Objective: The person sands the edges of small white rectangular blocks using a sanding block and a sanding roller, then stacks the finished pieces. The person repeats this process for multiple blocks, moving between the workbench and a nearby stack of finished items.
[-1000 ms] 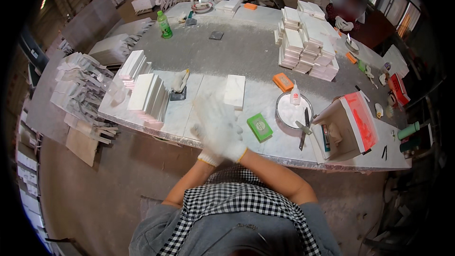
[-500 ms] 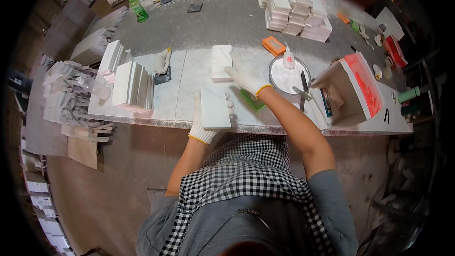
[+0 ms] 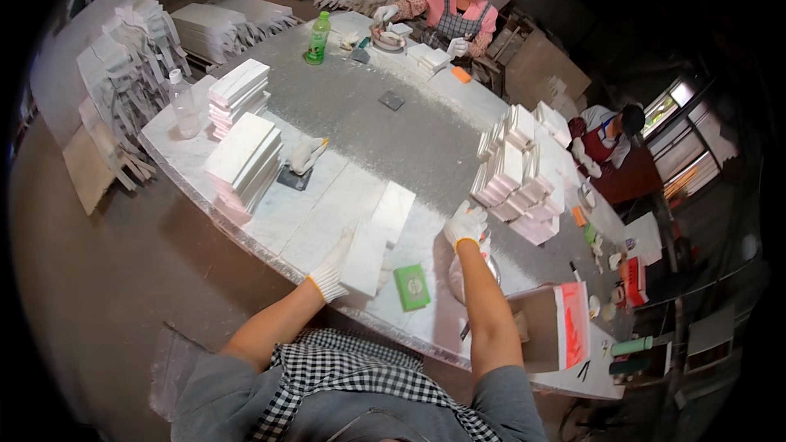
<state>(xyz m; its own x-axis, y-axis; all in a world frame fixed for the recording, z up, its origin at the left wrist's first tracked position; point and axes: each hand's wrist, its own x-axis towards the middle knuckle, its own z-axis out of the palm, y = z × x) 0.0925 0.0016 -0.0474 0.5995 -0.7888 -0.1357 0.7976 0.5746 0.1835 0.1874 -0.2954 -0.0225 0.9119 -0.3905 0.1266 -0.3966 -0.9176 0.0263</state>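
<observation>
My left hand (image 3: 331, 268), in a white knit glove with a yellow cuff, is closed on a white marble tile (image 3: 363, 260) near the table's front edge. A second white tile (image 3: 395, 211) lies just beyond it, partly overlapped in view. My right hand (image 3: 467, 225), gloved alike, is at the metal bowl (image 3: 494, 268), fingers curled in. A red-and-white patch, perhaps a squeeze bottle (image 3: 485, 241), peeks out beside it; what the fingers grip is hidden. Between my arms lies a green box (image 3: 412, 287).
Stacked white tiles (image 3: 244, 155) stand left, and more (image 3: 517, 176) stand beyond my right hand. A glove (image 3: 307, 155) rests on a dark pad (image 3: 295, 178). An open carton (image 3: 544, 323) sits right of my arm. Two co-workers (image 3: 460, 12) (image 3: 606, 135) are at the table's far side.
The view has turned and shows more of the far side. My right hand has left the far tile and moved right to the bowl. My left hand still holds its tile.
</observation>
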